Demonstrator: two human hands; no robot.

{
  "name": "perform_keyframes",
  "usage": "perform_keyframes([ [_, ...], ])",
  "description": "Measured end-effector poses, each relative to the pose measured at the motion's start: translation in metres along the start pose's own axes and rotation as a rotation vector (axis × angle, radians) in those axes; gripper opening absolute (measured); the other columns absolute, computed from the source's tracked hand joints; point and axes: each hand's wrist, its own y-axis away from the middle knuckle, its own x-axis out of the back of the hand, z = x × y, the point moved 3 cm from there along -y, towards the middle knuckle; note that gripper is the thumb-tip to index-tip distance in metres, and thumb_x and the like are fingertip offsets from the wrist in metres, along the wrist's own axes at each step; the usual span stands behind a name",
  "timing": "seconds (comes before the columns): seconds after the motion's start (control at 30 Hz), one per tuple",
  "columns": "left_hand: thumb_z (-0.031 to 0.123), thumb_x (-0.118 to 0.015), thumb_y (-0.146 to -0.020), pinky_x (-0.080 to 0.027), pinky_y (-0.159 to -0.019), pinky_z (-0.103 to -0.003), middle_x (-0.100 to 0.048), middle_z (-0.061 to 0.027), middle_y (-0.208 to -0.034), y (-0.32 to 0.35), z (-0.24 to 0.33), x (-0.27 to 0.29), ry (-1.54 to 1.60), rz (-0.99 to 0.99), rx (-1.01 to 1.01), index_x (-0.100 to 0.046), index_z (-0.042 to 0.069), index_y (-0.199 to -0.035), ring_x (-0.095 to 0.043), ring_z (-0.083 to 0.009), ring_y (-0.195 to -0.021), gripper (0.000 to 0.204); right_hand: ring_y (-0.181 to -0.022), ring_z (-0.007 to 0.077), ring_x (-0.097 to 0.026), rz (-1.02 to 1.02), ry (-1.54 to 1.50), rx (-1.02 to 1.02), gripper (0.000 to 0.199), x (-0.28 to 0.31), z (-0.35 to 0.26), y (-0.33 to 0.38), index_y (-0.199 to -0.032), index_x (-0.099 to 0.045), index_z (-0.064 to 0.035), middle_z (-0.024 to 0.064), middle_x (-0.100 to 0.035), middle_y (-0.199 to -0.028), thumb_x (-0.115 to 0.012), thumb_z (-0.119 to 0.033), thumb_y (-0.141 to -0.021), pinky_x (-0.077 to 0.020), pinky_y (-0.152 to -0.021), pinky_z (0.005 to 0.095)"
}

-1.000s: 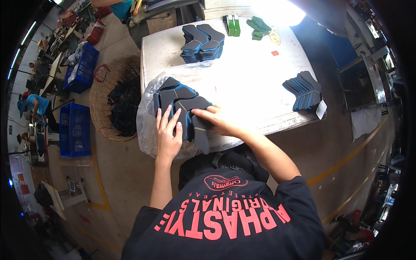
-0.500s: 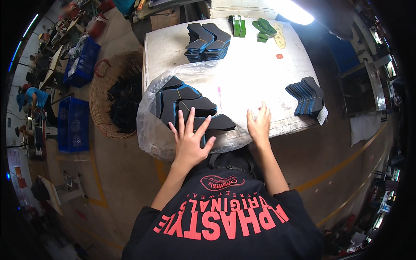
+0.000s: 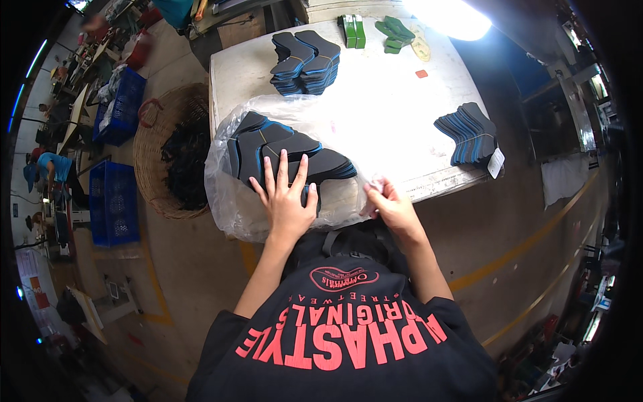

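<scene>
A clear plastic bag (image 3: 221,191) lies at the table's near left, with bundles of dark grey and blue angled pieces (image 3: 273,139) in it or on it; I cannot tell which. The bundles are tied with thin yellowish bands. My left hand (image 3: 288,206) rests on the nearest pieces, palm down, fingers spread. To its right, my right hand (image 3: 396,213) pinches the bag's edge between thumb and fingers. One more stack of the same pieces (image 3: 469,134) sits at the table's right edge with a white tag, and two bundles (image 3: 307,60) stand at the back.
Green parts (image 3: 351,32) and a small red piece (image 3: 421,74) lie toward the back of the white table (image 3: 392,87). A bright lamp (image 3: 455,17) hangs over the far side. On the left floor stand a wicker basket (image 3: 151,167) with dark scraps and blue crates (image 3: 114,204).
My right hand has come down and left from above the table and closed on the bag's edge. The left hand stays spread on the pieces. The whole view has shifted slightly.
</scene>
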Motion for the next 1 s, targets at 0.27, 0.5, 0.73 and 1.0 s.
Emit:
perform_keyframes([
  [0.27,0.014,-0.067,-0.096,-0.019,-0.126,-0.060,-0.025,-0.0276,-0.168,0.075,-0.113,0.032,0.017,0.513,0.304,-0.031,0.002,-0.163,-0.024,-0.0469,-0.156,0.077,-0.075,0.0078,-0.059,-0.101,0.402,0.089,0.017,-0.009,0.006,-0.007,-0.100,-0.062,-0.0048,-0.0009,-0.062,-0.080,-0.066,-0.020,-0.106,-0.0486,-0.071,0.0261],
  [0.5,0.026,-0.075,-0.099,-0.051,-0.101,-0.039,-0.067,-0.0121,-0.126,0.147,-0.175,-0.018,0.942,-0.192,0.918,-0.048,0.001,-0.148,-0.065,-0.0208,-0.111,0.062,-0.090,0.0119,-0.065,-0.141,-0.057,0.208,0.016,-0.034,0.014,-0.027,-0.104,-0.060,-0.0044,0.0034,-0.067,-0.095,-0.065,-0.019,-0.108,-0.0538,-0.083,0.0307],
  [0.73,0.023,-0.067,-0.105,-0.053,-0.092,-0.035,-0.074,-0.0094,-0.111,0.116,-0.074,0.015,1.150,-0.790,0.482,-0.071,0.002,-0.117,-0.068,-0.0152,-0.102,0.024,-0.092,0.0171,-0.066,0.130,0.577,0.360,0.031,-0.042,0.031,-0.036,-0.114,-0.059,-0.0004,0.0103,-0.067,-0.100,-0.074,-0.025,-0.102,-0.0550,-0.084,0.0338],
  [1.0,0.007,-0.050,-0.108,-0.065,-0.087,-0.052,-0.066,-0.0121,-0.111,0.027,0.012,0.059,1.976,-0.403,0.482,-0.049,0.008,-0.124,-0.073,-0.0298,-0.102,0.016,-0.091,0.0144,-0.062,-0.287,0.410,0.013,0.043,-0.031,0.045,-0.025,-0.124,-0.060,0.0014,0.0101,-0.067,-0.104,-0.068,-0.036,-0.105,-0.0543,-0.081,0.0333],
])
